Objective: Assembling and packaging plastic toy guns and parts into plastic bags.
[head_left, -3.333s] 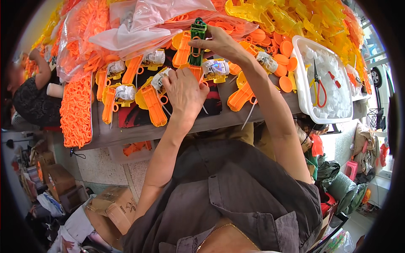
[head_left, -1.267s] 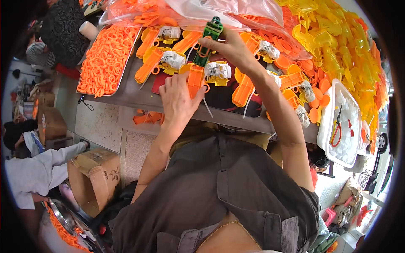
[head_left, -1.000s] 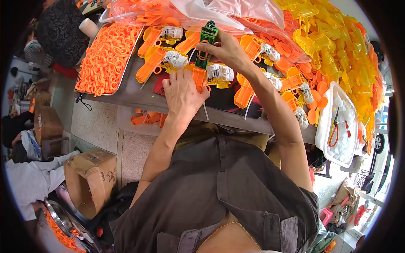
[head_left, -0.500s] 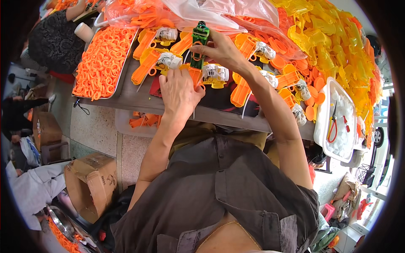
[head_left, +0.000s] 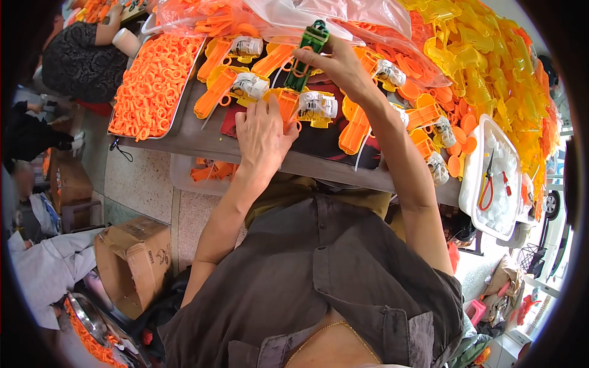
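My left hand (head_left: 264, 135) is closed around the orange part of a toy gun (head_left: 286, 101) lying on the dark mat. This toy has a yellow shell and a white wired block, pointing right. Over its upper edge my right hand (head_left: 334, 64) grips a long green tool (head_left: 310, 46), tilted with its dark end up and away from me. The tool's lower end is near the toy; whether they touch I cannot tell. Beside my hands lie several similar half-built toys, such as one toy gun (head_left: 224, 86) to the left and another toy gun (head_left: 354, 129) to the right.
A tray of orange rings (head_left: 153, 92) stands at left. Clear plastic bags (head_left: 368, 18) and a yellow heap of parts (head_left: 472, 55) fill the far side. At right, a white tray (head_left: 471, 184) holds red-handled pliers (head_left: 488, 184). Another person (head_left: 83, 61) sits at far left.
My right hand has lifted the green tool slightly to the right, and it leans more now. My left hand stays on the toy gun.
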A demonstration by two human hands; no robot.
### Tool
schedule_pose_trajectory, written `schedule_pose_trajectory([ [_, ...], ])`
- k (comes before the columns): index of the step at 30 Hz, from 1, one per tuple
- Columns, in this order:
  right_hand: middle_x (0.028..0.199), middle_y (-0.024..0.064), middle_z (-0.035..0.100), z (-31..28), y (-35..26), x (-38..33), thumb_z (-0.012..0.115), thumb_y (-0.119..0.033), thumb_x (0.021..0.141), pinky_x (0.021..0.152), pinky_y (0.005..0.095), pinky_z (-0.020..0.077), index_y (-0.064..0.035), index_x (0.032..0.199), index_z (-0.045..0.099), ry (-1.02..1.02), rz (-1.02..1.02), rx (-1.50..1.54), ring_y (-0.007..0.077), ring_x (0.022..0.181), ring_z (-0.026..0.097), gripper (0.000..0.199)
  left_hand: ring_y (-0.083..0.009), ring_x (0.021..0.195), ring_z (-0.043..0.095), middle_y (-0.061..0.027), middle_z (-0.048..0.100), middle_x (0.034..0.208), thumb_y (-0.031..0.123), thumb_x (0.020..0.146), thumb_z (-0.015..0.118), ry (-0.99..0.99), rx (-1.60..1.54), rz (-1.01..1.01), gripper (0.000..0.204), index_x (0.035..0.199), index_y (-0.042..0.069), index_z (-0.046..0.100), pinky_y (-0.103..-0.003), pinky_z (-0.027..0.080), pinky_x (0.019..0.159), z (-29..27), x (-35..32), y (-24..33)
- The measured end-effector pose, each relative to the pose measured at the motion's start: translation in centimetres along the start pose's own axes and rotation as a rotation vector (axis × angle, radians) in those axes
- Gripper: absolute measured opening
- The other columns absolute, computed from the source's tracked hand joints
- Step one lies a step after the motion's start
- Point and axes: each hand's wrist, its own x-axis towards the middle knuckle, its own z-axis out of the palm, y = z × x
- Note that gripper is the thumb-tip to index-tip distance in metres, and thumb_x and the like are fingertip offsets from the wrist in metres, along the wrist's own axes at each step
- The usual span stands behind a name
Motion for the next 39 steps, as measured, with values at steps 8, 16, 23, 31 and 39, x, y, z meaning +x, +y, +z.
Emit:
schedule_pose_trajectory([
  [8, 0.087, 0.0055, 0.067, 1.2, 1.8, 0.9, 0.073, -0.030, 0.088, 0.064, 0.0263, 0.0562, -0.0015, 0.105, 0.058, 0.048, -0.020, -0.223, 0.0127, 0.081, 0.068, 0.036, -0.0285, 0.085, 0.064, -0.0156, 0.062, 0.086, 0.028, 0.065, 0.079, -0.109, -0.060, 0.119, 0.045, 0.096, -0.003, 0.067, -0.039, 0.048, 0.076, -0.5, 2.1, -0.9],
  [16, 0.092, 0.0086, 0.066, 0.5, 1.6, 1.4, 0.072, -0.034, 0.088, 0.069, 0.0303, 0.0595, -0.0006, 0.110, 0.058, -0.005, 0.000, -0.138, 0.0147, 0.082, 0.068, 0.042, -0.0358, 0.075, 0.063, -0.0210, 0.059, 0.084, 0.022, 0.066, 0.080, -0.305, -0.103, 0.182, 0.037, 0.086, -0.007, 0.065, -0.045, 0.051, 0.069, -1.9, 3.6, -1.0],
  [23, 0.095, 0.0074, 0.067, -0.8, 1.2, 0.9, 0.069, -0.037, 0.089, 0.076, 0.0337, 0.0592, -0.0026, 0.109, 0.058, 0.031, 0.018, 0.103, 0.0152, 0.087, 0.069, 0.041, -0.0297, 0.082, 0.061, -0.0135, 0.058, 0.089, 0.028, 0.069, 0.081, -0.043, -0.031, 0.247, 0.047, 0.095, -0.008, 0.066, -0.042, 0.049, 0.070, -1.8, 1.6, -0.9],
  [31, 0.098, 0.0056, 0.068, -4.8, 0.1, 0.6, 0.065, -0.038, 0.093, 0.081, 0.0329, 0.0569, -0.0073, 0.106, 0.059, 0.317, 0.046, 0.345, 0.0150, 0.091, 0.068, 0.033, -0.0314, 0.092, 0.063, -0.0174, 0.065, 0.098, 0.019, 0.087, 0.063, -0.007, -0.294, 0.169, 0.022, 0.100, 0.002, 0.066, -0.042, 0.050, 0.079, 1.0, 12.2, -6.0],
  [39, 0.102, 0.0037, 0.064, -3.6, 2.1, 5.3, 0.064, -0.031, 0.095, 0.087, 0.0381, 0.0547, -0.0066, 0.105, 0.059, 0.125, 0.051, 0.550, 0.0137, 0.094, 0.064, 0.027, -0.0385, 0.111, 0.059, -0.0218, 0.064, 0.117, 0.022, 0.088, 0.061, -0.286, -0.494, 0.307, 0.036, 0.118, 0.001, 0.060, -0.044, 0.047, 0.094, 8.7, 25.1, -8.8],
])
